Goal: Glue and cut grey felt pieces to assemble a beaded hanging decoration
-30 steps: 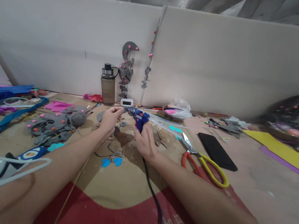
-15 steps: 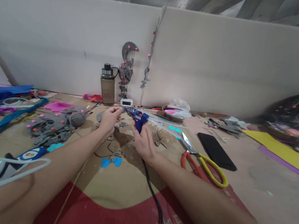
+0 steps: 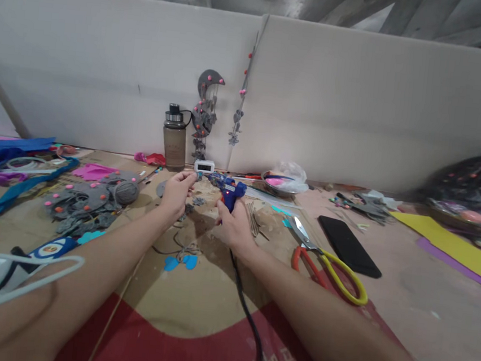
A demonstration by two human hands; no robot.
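Note:
My right hand [image 3: 236,225] is wrapped around the handle of a blue hot glue gun [image 3: 230,188], whose nozzle points left and whose black cord [image 3: 249,312] runs down toward me. Facing the nozzle, my left hand [image 3: 178,194] pinches a small, dark piece [image 3: 199,175] between thumb and fingertips; it is too small to name. Grey felt cutouts [image 3: 198,201] lie on the cardboard [image 3: 169,304] between the hands. Nearer to me are a loose grey cord [image 3: 180,248] and blue cut-paper shapes [image 3: 180,262].
Scissors [image 3: 321,262] and a black phone [image 3: 348,245] lie to the right. Grey felt pieces with pompoms [image 3: 81,196] are heaped at left. A bottle [image 3: 175,140], small digital clock [image 3: 204,167] and bowl [image 3: 286,186] stand at the back. Grey hanging ornaments [image 3: 207,109] are against the wall.
The glue gun in my right hand has drawn back slightly to the right, so its nozzle is farther from my left fingertips. My left hand has barely moved.

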